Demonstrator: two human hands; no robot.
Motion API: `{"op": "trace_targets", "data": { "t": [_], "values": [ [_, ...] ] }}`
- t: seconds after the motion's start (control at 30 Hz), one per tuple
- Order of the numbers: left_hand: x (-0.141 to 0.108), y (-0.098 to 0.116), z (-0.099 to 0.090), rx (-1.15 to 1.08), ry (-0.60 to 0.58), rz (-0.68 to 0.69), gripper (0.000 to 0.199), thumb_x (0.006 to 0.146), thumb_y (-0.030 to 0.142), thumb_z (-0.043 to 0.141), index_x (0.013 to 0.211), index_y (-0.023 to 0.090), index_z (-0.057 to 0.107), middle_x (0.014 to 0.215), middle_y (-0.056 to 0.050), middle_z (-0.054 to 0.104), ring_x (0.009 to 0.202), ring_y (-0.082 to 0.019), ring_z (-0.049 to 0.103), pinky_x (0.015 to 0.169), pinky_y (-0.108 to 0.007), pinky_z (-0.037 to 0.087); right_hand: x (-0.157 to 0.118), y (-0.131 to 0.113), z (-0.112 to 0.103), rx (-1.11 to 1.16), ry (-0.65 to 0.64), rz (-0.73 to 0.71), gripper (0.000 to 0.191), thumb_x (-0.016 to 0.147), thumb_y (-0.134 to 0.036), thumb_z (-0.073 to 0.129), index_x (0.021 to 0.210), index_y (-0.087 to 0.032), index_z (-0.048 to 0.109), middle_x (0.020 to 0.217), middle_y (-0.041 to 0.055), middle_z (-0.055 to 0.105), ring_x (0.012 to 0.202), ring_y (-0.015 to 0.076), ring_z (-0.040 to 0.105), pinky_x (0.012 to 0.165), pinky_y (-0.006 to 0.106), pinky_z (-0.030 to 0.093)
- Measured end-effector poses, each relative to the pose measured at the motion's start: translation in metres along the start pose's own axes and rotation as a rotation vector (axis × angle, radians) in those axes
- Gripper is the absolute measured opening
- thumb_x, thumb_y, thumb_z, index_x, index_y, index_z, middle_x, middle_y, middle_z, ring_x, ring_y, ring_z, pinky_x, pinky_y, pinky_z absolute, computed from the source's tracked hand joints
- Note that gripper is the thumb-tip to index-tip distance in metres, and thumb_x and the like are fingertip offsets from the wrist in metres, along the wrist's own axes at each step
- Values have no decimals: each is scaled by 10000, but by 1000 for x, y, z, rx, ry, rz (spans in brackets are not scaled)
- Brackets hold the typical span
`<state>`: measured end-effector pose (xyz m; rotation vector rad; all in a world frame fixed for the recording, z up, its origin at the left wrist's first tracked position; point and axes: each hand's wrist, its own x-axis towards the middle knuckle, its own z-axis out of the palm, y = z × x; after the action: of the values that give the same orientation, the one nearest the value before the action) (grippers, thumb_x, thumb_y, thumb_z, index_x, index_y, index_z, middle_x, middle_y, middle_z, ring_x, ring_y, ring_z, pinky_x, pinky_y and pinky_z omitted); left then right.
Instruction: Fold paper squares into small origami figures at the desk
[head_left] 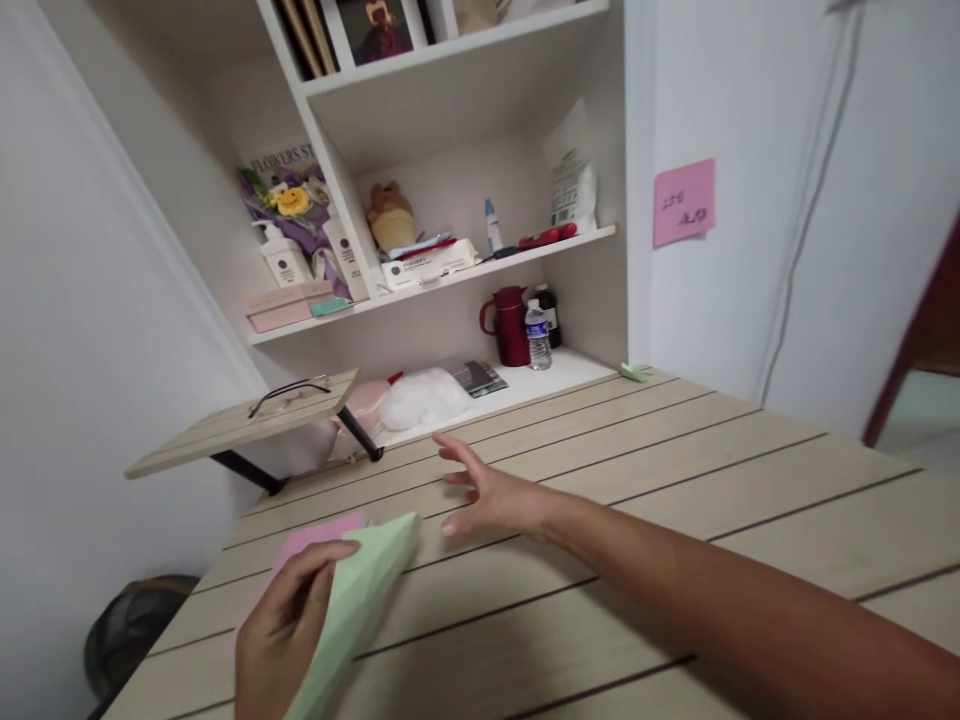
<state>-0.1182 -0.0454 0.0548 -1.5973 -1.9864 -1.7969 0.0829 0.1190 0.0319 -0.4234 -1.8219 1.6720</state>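
My left hand [289,625] grips a folded sheet of light green paper [367,580], thumb and fingers closed on its left edge. Creases run along the paper, which is tilted up and narrows to a tip at the top right. Pink paper [319,535] lies behind that hand, partly covered by it and by the green sheet. To the right, my right hand [487,495] hovers over the wooden table with its fingers spread, holding nothing and apart from the paper.
Eyeglasses [289,392] rest on a small raised stand [240,428] at the table's left. A small green folded piece [635,372] sits at the far edge. Behind are a white plastic bag [427,400], a water bottle [538,338] and a red jug [511,328]. A pink note [684,203] hangs on the wall.
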Motion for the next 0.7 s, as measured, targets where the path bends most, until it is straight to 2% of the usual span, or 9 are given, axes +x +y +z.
{"op": "trace_targets", "data": {
  "t": [0.07, 0.13, 0.27, 0.33, 0.4, 0.47, 0.53, 0.63, 0.7],
  "values": [
    [-3, 16, 25, -230, -60, -126, 202, 689, 431, 723, 745, 237, 727, 823, -12, 708, 700, -168, 617, 567, -216, 459, -27, -15, -32, 228, -76, 86, 1056, 636, -324, 858, 1488, -405, 238, 1514, 90, 310, 1329, 264, 411, 1030, 433, 401],
    [-4, 31, 51, -388, -133, -206, 208, 618, 403, 775, 715, 226, 723, 771, -14, 702, 650, -164, 604, 535, -215, 454, -52, -22, -51, 298, -76, 121, 1025, 628, -271, 868, 1474, -375, 299, 1482, 87, 391, 1328, 243, 425, 1064, 426, 366],
    [-1, 50, 96, -544, -352, -302, 299, 478, 335, 834, 719, 213, 706, 717, -14, 695, 578, -171, 598, 502, -241, 459, -85, -17, -56, 361, -62, 230, 830, 550, -186, 900, 1306, -250, 562, 1240, 87, 622, 1110, 213, 598, 964, 352, 448],
    [0, 53, 115, -582, -467, -372, 352, 446, 329, 843, 740, 202, 696, 693, -14, 682, 556, -174, 594, 500, -255, 464, -92, -12, -54, 362, 15, 274, 567, 537, -199, 900, 1063, -161, 694, 1000, 68, 704, 893, 181, 654, 845, 306, 488],
    [-1, 54, 129, -611, -510, -440, 472, 502, 354, 834, 932, 219, 694, 719, -2, 682, 556, -171, 600, 522, -268, 481, -96, -9, -55, 355, 142, 264, 390, 552, -234, 891, 882, -134, 709, 850, 39, 707, 757, 156, 643, 752, 284, 491],
    [-3, 55, 136, -639, -525, -480, 656, 628, 408, 784, 1238, 292, 572, 838, 7, 704, 584, -168, 616, 550, -279, 501, -99, -11, -58, 306, 271, 180, 306, 584, -257, 870, 803, -147, 686, 776, 7, 685, 700, 143, 619, 701, 275, 477],
    [-7, 54, 136, -621, -573, -478, 662, 761, 473, 687, 1367, 345, 453, 1046, -8, 706, 726, -183, 662, 632, -291, 527, -103, -17, -61, 154, 374, 47, 210, 643, -251, 828, 754, -166, 671, 724, -16, 648, 699, 145, 600, 694, 279, 467],
    [-13, 49, 132, -498, -630, -362, 499, 890, 567, 487, 1289, 276, 565, 1186, -52, 677, 996, -221, 651, 832, -320, 516, -115, -31, -59, -226, 429, -220, 34, 745, -171, 726, 745, -199, 707, 818, 8, 643, 869, 185, 602, 834, 337, 460],
    [-18, 40, 128, -401, -602, -207, 488, 919, 570, 416, 1191, 228, 634, 1107, -75, 701, 1007, -235, 644, 893, -358, 495, -126, -36, -57, -470, 348, -392, 189, 799, -84, 624, 779, -231, 742, 1097, 37, 638, 1112, 220, 546, 1012, 414, 371]
  ]
}}
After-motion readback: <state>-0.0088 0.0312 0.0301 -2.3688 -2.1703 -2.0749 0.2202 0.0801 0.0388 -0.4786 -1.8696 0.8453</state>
